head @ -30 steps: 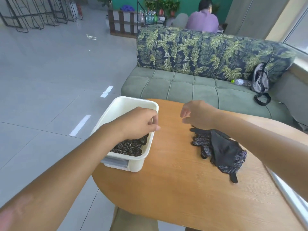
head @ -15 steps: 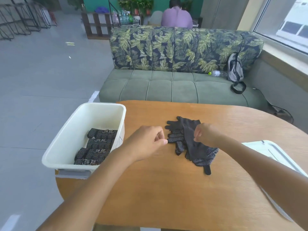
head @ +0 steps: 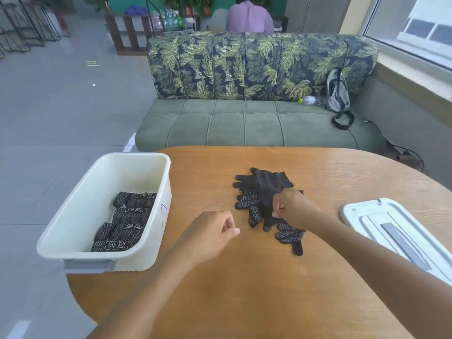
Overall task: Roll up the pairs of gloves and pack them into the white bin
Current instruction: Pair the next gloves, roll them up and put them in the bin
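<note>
The right hand (head: 294, 208) lies on the heap of black dotted gloves (head: 264, 204) in the middle of the wooden table (head: 244, 289), its fingers (head: 277, 209) curled and pinching the dark cloth. The left hand (head: 210, 234) hovers just left of this heap with fingers loosely curled, holding nothing. Further left of it stands the white bin (head: 73, 216), with rolled gloves (head: 127, 221) inside.
</note>
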Demonstrator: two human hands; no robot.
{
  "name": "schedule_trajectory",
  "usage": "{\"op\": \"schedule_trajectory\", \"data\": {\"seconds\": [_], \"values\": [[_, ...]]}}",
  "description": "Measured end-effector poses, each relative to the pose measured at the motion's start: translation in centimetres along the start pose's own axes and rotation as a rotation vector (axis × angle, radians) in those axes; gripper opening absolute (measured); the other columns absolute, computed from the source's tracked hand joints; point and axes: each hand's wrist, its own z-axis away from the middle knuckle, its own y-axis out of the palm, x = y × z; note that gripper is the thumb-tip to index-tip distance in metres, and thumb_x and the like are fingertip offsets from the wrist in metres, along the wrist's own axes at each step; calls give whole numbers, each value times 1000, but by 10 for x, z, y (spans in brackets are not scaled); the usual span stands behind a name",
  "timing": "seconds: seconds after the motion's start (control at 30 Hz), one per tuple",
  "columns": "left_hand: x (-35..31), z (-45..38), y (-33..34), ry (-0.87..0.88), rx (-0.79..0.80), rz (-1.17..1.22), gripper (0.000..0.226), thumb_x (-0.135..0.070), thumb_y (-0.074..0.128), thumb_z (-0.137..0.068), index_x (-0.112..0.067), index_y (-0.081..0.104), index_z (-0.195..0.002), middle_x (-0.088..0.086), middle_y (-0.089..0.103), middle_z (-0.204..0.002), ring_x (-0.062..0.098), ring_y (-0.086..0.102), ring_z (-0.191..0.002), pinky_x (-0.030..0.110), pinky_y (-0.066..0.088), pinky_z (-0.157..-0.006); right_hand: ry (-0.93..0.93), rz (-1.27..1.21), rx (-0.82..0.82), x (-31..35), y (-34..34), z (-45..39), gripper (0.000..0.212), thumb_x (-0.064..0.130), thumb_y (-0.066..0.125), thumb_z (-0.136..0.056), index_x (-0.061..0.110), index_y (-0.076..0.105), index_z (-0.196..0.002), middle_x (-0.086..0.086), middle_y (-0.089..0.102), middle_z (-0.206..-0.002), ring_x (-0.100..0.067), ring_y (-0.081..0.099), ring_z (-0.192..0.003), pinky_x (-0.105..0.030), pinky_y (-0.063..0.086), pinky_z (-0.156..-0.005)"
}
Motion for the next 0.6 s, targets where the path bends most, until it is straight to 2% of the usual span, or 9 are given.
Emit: {"op": "schedule_trajectory", "data": {"seconds": [0.1, 0.2, 0.3, 0.4, 0.5, 0.6], "values": [[7, -2, -8, -22, -61, 8, 17, -44, 60, -94, -29, 61, -85, -14, 65, -86, 1, 60, -79, 22, 46, -65, -35, -109, -91, 9, -33, -8, 9, 29, 68, -91, 20, 64, -90, -1, 64, -100, -20, 62, -88, -36, 55, -76], [11, -3, -20, -39, -125, 47, 17, -43, 61, -94, -28, 61, -85, -13, 66, -85, 5, 62, -80, 29, 53, -72, -89, -204, -189, 25, -71, -19, 10, 28, 69, -90, 19, 64, -88, 3, 66, -94, -16, 62, -82, -28, 48, -64], [14, -2, -35, -58, -245, 97, 16, -39, 62, -95, -26, 62, -84, -11, 67, -82, 8, 63, -79, 29, 51, -70, -138, -285, -274, 46, -105, -27, 10, 29, 70, -89, 22, 64, -85, 9, 64, -89, -15, 61, -80, -29, 48, -67], [18, 2, -51, -69, -385, 116, 15, -34, 62, -95, -23, 63, -86, -9, 67, -82, 11, 62, -80, 31, 49, -72, -214, -303, -322, 73, -120, -31, 11, 30, 70, -89, 21, 64, -85, 5, 66, -91, -14, 59, -78, -27, 43, -64], [25, 7, -63, -76, -472, 126, 12, -31, 62, -96, -22, 64, -88, -9, 67, -81, 12, 63, -81, 34, 50, -76, -272, -314, -286, 102, -106, -17, 12, 31, 70, -89, 22, 63, -86, 11, 63, -87, -9, 57, -75, -25, 42, -61], [34, 12, -65, -86, -526, 129, 11, -28, 61, -95, -21, 65, -89, -9, 68, -82, 10, 63, -79, 35, 50, -77, -343, -295, -136, 123, -67, 5, 13, 34, 68, -90, 21, 66, -91, 13, 63, -86, -9, 59, -80, -24, 46, -66]]}}
